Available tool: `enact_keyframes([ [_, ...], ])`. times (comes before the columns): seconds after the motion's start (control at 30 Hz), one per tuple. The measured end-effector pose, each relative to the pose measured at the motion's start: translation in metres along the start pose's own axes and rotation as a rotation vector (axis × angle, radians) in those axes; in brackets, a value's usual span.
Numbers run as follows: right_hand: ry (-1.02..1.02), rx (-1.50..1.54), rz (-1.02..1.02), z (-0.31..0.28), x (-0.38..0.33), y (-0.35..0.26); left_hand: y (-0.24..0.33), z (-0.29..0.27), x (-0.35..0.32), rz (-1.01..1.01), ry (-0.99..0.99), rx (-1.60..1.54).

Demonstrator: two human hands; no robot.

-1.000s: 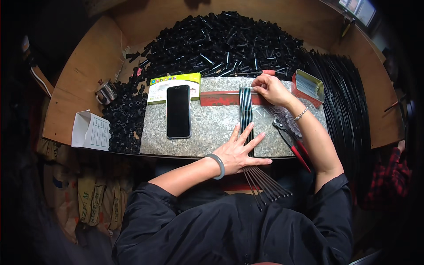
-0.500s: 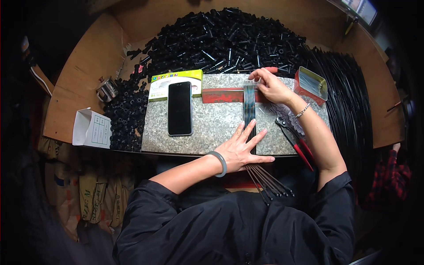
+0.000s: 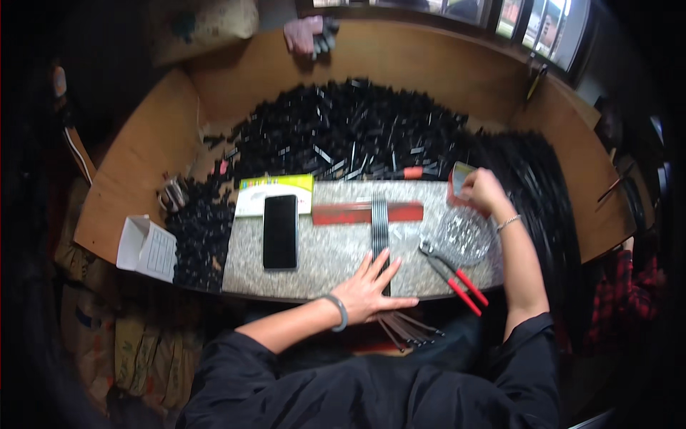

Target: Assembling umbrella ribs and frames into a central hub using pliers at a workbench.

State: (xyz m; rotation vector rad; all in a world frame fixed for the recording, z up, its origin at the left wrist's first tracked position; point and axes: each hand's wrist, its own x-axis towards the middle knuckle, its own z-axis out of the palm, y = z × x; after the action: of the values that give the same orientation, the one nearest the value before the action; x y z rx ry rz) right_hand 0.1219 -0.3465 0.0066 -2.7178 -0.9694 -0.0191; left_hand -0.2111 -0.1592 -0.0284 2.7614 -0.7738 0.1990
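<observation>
My left hand lies with fingers spread over a row of thin black rods, pressing them onto the grey speckled slab. The far ends of the rods rest across a red bar; their near ends fan out past the slab's front edge. At the slab's back right, my right hand reaches into a small red tin. Its fingertips are hidden and blurred there, so a grip on anything cannot be made out. Just below that hand lies a mound of clear small pieces, beside red-handled pliers.
A black phone lies against a green-and-white box on the left. An opened white carton and a metal cup stand farther left. Black parts are heaped behind; long black rods fill the right side.
My right hand has left the rods' far ends and moved right to the red tin. My left hand stays on the rods. The view has tilted up, so the scene sits lower.
</observation>
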Motion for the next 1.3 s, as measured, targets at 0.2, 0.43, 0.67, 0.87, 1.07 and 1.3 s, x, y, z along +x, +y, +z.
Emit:
enact_keyframes([
  [0.2, 0.015, 0.054, 0.071, -0.008, -0.014, -0.014, 0.008, 0.005, -0.005, 0.006, -0.038, 0.174],
  [0.43, 0.421, 0.221, -0.103, -0.004, -0.006, -0.004, 0.004, 0.0, 0.004, 0.018, -0.024, 0.083],
  [0.67, -0.08, 0.571, -0.228, 0.007, 0.0, -0.109, -0.004, -0.006, 0.005, -0.002, -0.047, 0.056],
  [0.87, -0.183, 0.553, -0.163, 0.052, 0.01, -0.121, 0.0, -0.001, 0.003, 0.007, -0.054, 0.089],
  [1.07, -0.2, 0.63, -0.168, 0.066, 0.017, -0.124, 0.001, -0.001, 0.002, 0.006, -0.054, 0.083],
  [1.3, -0.245, 0.679, -0.159, 0.066, 0.019, -0.124, 0.001, -0.006, 0.004, -0.007, -0.072, 0.013],
])
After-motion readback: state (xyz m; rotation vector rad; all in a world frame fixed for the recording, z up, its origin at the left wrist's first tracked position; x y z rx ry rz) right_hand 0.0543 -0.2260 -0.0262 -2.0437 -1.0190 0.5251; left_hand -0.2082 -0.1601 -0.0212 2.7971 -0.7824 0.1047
